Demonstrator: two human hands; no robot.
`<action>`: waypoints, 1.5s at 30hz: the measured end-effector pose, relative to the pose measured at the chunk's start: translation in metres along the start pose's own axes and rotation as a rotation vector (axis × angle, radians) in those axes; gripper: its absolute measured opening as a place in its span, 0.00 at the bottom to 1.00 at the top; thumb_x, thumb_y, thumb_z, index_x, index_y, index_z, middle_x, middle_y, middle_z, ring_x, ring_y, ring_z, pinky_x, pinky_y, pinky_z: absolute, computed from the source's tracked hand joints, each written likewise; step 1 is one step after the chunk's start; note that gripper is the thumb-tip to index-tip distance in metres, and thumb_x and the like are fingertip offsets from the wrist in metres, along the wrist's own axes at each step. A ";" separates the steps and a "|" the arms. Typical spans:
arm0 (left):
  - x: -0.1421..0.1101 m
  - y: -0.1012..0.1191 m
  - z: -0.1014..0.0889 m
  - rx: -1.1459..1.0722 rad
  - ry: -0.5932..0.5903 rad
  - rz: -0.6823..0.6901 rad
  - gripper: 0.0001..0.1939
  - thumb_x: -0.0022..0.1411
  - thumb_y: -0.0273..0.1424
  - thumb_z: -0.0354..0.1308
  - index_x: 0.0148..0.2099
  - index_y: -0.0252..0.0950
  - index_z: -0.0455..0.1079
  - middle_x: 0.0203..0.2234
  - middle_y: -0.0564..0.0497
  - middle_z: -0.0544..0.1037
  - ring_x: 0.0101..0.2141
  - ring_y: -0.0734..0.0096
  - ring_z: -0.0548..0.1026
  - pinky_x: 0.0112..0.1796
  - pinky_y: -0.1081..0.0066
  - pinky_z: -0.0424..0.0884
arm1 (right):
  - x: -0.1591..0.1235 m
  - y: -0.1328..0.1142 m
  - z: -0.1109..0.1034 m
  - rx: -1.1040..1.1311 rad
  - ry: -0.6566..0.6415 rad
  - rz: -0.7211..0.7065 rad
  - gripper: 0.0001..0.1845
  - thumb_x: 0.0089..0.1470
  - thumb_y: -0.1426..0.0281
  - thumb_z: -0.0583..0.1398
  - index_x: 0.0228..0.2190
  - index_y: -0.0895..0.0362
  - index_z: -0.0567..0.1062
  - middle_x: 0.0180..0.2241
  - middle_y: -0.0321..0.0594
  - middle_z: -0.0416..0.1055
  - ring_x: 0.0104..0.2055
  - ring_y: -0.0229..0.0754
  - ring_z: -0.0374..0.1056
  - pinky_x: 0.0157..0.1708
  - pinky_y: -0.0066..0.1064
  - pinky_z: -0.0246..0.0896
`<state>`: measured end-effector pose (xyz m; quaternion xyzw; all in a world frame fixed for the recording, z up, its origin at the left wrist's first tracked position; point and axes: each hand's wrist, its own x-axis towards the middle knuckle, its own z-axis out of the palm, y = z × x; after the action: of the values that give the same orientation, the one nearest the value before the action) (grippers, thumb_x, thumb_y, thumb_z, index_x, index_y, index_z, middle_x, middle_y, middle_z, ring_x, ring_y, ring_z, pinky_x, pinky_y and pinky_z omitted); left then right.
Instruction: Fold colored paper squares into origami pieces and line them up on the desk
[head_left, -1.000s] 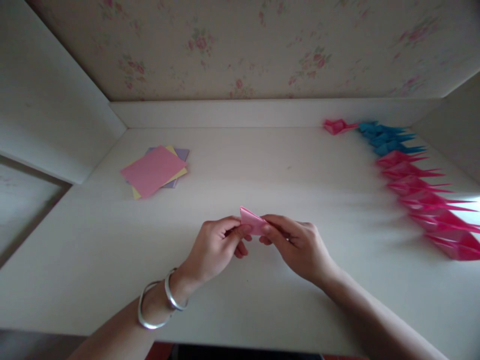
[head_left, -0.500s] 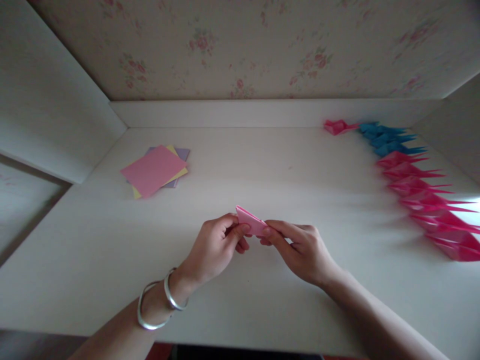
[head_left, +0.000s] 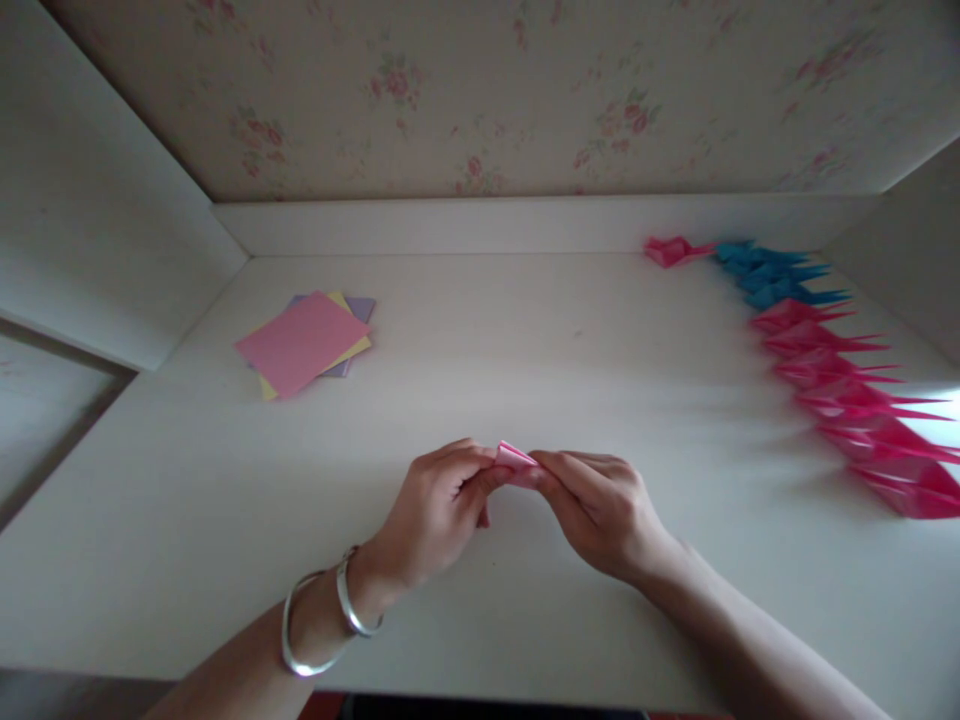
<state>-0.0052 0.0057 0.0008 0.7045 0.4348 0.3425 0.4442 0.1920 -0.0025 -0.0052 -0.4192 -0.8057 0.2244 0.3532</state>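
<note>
A small folded pink paper [head_left: 515, 459] is pinched between both of my hands over the middle of the white table [head_left: 525, 340]. My left hand [head_left: 439, 512], with two silver bangles on its wrist, grips the paper's left end with thumb and fingers closed. My right hand [head_left: 600, 510] pinches the right end, fingers pressed together. Most of the paper is hidden by my fingertips; only a small pink edge shows above them.
A stack of square sheets [head_left: 304, 340], pink on top with yellow and purple below, lies at the back left. Several folded pink shapes [head_left: 847, 400] and blue ones [head_left: 772, 275] line the right side. A floral wall rises behind the table.
Both hands have closed in over the pink paper and dropped slightly toward me, so less of it shows than before.
</note>
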 end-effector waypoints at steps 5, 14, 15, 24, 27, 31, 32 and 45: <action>-0.001 0.003 -0.001 0.057 -0.031 -0.007 0.11 0.70 0.32 0.53 0.41 0.38 0.77 0.24 0.52 0.75 0.20 0.77 0.69 0.24 0.76 0.68 | -0.005 -0.003 0.005 -0.034 0.008 -0.039 0.14 0.65 0.74 0.52 0.30 0.58 0.74 0.20 0.37 0.68 0.20 0.36 0.60 0.22 0.31 0.52; 0.004 0.003 -0.002 0.021 0.025 -0.158 0.11 0.68 0.35 0.55 0.39 0.35 0.75 0.20 0.55 0.72 0.19 0.77 0.69 0.22 0.77 0.66 | 0.000 -0.004 0.002 0.146 0.019 0.093 0.11 0.65 0.71 0.53 0.40 0.58 0.76 0.28 0.40 0.77 0.26 0.36 0.72 0.26 0.27 0.63; 0.004 0.003 -0.002 0.014 0.053 -0.175 0.10 0.68 0.35 0.55 0.41 0.35 0.73 0.23 0.54 0.75 0.19 0.78 0.69 0.22 0.77 0.66 | 0.000 -0.003 0.003 0.151 0.034 0.096 0.11 0.65 0.72 0.53 0.41 0.59 0.75 0.29 0.40 0.78 0.27 0.36 0.73 0.27 0.27 0.65; 0.000 -0.006 0.004 0.069 0.182 -0.066 0.13 0.68 0.34 0.56 0.53 0.39 0.68 0.45 0.46 0.78 0.37 0.68 0.80 0.37 0.69 0.78 | 0.000 -0.007 0.013 0.052 0.054 0.064 0.12 0.64 0.73 0.55 0.47 0.55 0.75 0.39 0.44 0.80 0.34 0.41 0.76 0.34 0.30 0.70; 0.000 -0.007 0.005 0.165 0.161 0.108 0.14 0.69 0.29 0.54 0.55 0.40 0.72 0.54 0.46 0.74 0.52 0.62 0.74 0.52 0.64 0.73 | 0.002 -0.006 0.013 0.067 0.015 0.055 0.12 0.64 0.73 0.54 0.46 0.55 0.75 0.38 0.45 0.79 0.36 0.42 0.75 0.37 0.33 0.70; -0.002 -0.010 0.004 0.206 0.154 0.148 0.17 0.69 0.26 0.53 0.58 0.40 0.70 0.53 0.45 0.74 0.52 0.63 0.74 0.51 0.64 0.74 | 0.004 -0.008 0.010 0.128 -0.040 0.003 0.12 0.66 0.73 0.52 0.44 0.56 0.75 0.35 0.44 0.77 0.36 0.42 0.73 0.37 0.34 0.70; -0.003 -0.010 0.004 0.201 0.151 0.129 0.18 0.69 0.26 0.52 0.59 0.41 0.69 0.52 0.45 0.74 0.48 0.65 0.76 0.47 0.66 0.76 | 0.004 -0.009 0.009 0.148 -0.073 -0.003 0.12 0.66 0.73 0.51 0.43 0.57 0.74 0.35 0.44 0.77 0.35 0.42 0.73 0.37 0.34 0.70; -0.004 -0.002 0.005 0.073 0.193 0.047 0.09 0.67 0.27 0.56 0.48 0.38 0.73 0.52 0.45 0.75 0.52 0.63 0.75 0.48 0.68 0.77 | 0.002 -0.003 0.011 0.221 -0.078 0.061 0.21 0.66 0.74 0.52 0.58 0.51 0.68 0.52 0.46 0.73 0.54 0.45 0.70 0.52 0.37 0.69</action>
<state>-0.0036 0.0006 -0.0030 0.6938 0.4713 0.4031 0.3661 0.1820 -0.0033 -0.0098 -0.3928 -0.7761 0.3386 0.3588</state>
